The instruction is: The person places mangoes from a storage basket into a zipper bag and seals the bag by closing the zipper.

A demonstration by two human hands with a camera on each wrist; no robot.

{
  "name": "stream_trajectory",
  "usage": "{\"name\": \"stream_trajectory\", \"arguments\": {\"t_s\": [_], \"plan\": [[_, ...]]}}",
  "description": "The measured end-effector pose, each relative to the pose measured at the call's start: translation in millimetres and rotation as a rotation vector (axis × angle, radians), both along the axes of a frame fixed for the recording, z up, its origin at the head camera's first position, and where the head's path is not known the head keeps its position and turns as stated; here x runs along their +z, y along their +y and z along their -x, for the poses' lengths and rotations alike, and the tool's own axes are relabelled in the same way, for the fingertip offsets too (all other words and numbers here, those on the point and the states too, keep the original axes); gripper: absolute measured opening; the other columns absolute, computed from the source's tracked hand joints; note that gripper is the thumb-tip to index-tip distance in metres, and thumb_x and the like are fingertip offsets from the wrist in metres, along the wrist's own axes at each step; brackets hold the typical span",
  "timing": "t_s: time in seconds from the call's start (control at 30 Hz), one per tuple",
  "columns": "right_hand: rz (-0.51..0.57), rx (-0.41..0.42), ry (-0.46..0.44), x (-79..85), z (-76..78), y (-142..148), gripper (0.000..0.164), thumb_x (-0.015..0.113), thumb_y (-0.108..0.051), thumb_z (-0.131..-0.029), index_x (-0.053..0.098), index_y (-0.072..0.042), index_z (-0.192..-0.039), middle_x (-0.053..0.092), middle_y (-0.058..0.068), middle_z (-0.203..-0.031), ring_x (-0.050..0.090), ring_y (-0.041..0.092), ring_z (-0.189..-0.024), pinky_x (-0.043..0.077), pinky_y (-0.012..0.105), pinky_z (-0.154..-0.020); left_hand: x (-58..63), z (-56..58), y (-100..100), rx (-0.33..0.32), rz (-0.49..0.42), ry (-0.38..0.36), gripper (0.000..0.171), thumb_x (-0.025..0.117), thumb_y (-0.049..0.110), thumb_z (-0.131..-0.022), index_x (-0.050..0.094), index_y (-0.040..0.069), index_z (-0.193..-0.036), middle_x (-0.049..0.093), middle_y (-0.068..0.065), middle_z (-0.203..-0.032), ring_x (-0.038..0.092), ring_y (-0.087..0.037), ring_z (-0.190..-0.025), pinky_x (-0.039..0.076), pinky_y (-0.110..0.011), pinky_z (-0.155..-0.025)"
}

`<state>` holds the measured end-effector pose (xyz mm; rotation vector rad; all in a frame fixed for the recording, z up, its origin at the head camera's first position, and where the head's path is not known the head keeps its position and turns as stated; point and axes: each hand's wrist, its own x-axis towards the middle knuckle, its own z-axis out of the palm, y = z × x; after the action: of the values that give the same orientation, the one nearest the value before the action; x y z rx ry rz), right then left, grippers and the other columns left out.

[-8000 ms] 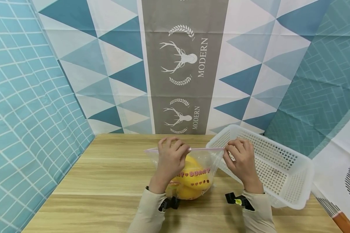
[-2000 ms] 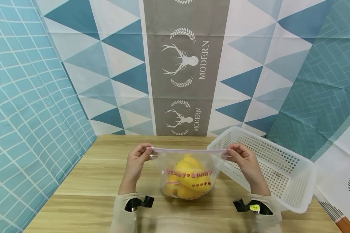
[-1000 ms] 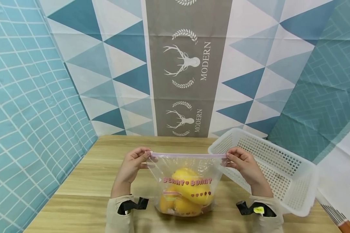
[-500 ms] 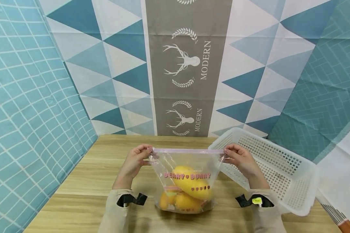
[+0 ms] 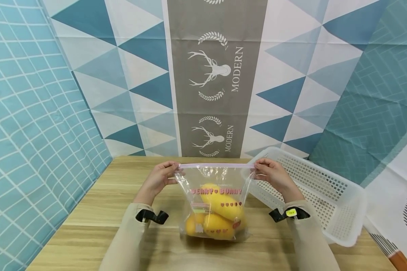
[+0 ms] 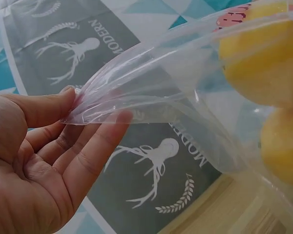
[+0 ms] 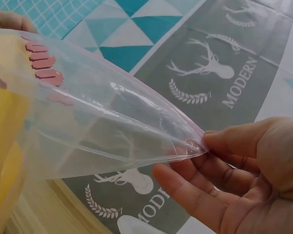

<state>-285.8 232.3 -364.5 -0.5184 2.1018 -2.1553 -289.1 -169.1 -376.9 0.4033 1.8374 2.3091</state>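
Observation:
A clear zip bag [image 5: 196,177] printed with pink "Berry Bunny" lettering stands upright at the middle of the table. Inside it lie several yellow, mango-like fruits [image 5: 220,226], heaped in the lower half. The bag's pink top strip [image 5: 217,165] runs taut and straight between both hands. My left hand [image 5: 158,178] pinches the top left corner between thumb and forefinger; in the left wrist view, other fingers lie behind the film. At the opposite corner my right hand [image 5: 274,177] pinches the strip in the same manner, its fingertips [image 7: 168,178] under the gathered film.
A white perforated plastic basket [image 5: 351,222] sits angled on the right of the wooden table [image 5: 95,214], just behind the right hand. Patterned cloth [image 5: 217,75] covers the wall at the back, and blue checked cloth [image 5: 37,131] hangs on the left.
Earlier, the left hand was partway along the strip; it has shifted to the left corner. Over the last second both hands have raised the strip, drawing the bag taller and slightly farther back.

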Motion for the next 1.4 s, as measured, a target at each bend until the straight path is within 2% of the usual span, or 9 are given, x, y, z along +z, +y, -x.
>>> {"name": "stream_trajectory", "arguments": {"t_s": [0.3,0.47,0.7,0.93,1.1,1.2,1.27,1.4], "plan": [[0.008,-0.009,-0.107,-1.6,27.6,-0.2,0.016,0.047,-0.002,-0.104,0.06,-0.007,-0.096,0.066,0.003,-0.088,0.068,0.013,-0.081,0.057,0.029,-0.076,-0.6,26.4,2.6,0.011,0.003,-0.083,0.027,0.049,0.011,-0.105,0.069,0.016,-0.087,0.07,0.0,-0.086,0.07,-0.012,-0.08,0.057,-0.027,-0.066],[-0.022,-0.025,-0.155,-0.9,40.2,-2.2,0.012,0.047,-0.002,-0.104,0.058,-0.004,-0.098,0.065,0.003,-0.087,0.068,0.012,-0.078,0.057,0.028,-0.075,-6.8,37.8,2.2,0.011,-0.014,-0.12,0.028,0.048,0.009,-0.105,0.07,0.016,-0.088,0.068,0.0,-0.087,0.068,-0.012,-0.08,0.057,-0.027,-0.069],[-0.086,-0.042,-0.193,-4.0,59.1,-4.3,0.011,0.047,-0.003,-0.104,0.054,0.005,-0.108,0.065,0.004,-0.089,0.067,0.011,-0.078,0.057,0.028,-0.075,-17.0,55.0,3.3,0.056,-0.007,-0.15,0.023,0.048,0.008,-0.105,0.067,0.013,-0.094,0.068,-0.001,-0.089,0.067,-0.011,-0.083,0.057,-0.028,-0.071],[-0.073,-0.077,-0.248,-8.8,71.8,-10.0,0.009,0.05,0.0,-0.103,0.056,0.005,-0.106,0.065,0.005,-0.083,0.067,0.013,-0.073,0.058,0.028,-0.071,-22.3,62.4,4.4,0.078,-0.048,-0.206,0.024,0.048,0.008,-0.105,0.068,0.014,-0.092,0.069,0.001,-0.09,0.068,-0.011,-0.084,0.057,-0.031,-0.075],[-0.141,-0.131,-0.226,-10.5,78.4,-16.5,0.017,0.052,-0.002,-0.102,0.057,0.01,-0.112,0.064,0.005,-0.083,0.066,0.012,-0.072,0.058,0.028,-0.071,-27.2,66.9,3.8,0.097,-0.071,-0.226,0.023,0.047,0.006,-0.105,0.066,0.012,-0.094,0.07,0.001,-0.087,0.069,-0.011,-0.081,0.056,-0.03,-0.072],[-0.225,-0.178,-0.176,-11.3,81.2,-20.6,0.023,0.054,-0.005,-0.101,0.057,0.013,-0.117,0.064,0.005,-0.085,0.064,0.012,-0.073,0.058,0.028,-0.072,-30.2,69.7,3.6,0.113,-0.056,-0.214,0.017,0.047,0.006,-0.105,0.064,0.004,-0.103,0.069,0.0,-0.086,0.068,-0.011,-0.08,0.057,-0.029,-0.071],[-0.289,-0.223,-0.14,-11.9,82.7,-23.0,0.025,0.056,-0.007,-0.101,0.059,0.011,-0.117,0.064,0.006,-0.087,0.064,0.012,-0.075,0.057,0.028,-0.072,-31.5,71.3,4.1,0.136,-0.014,-0.198,0.018,0.049,0.007,-0.105,0.061,-0.003,-0.114,0.068,-0.001,-0.087,0.068,-0.011,-0.08,0.057,-0.029,-0.071],[-0.456,-0.312,-0.024,-12.7,83.0,-26.6,0.023,0.058,-0.013,-0.101,0.065,0.006,-0.112,0.067,0.011,-0.093,0.062,0.017,-0.084,0.055,0.031,-0.072,-31.9,74.2,5.8,0.198,0.131,-0.149,0.033,0.053,0.012,-0.104,0.053,-0.012,-0.127,0.066,-0.002,-0.088,0.066,-0.01,-0.077,0.058,-0.028,-0.071]]}}
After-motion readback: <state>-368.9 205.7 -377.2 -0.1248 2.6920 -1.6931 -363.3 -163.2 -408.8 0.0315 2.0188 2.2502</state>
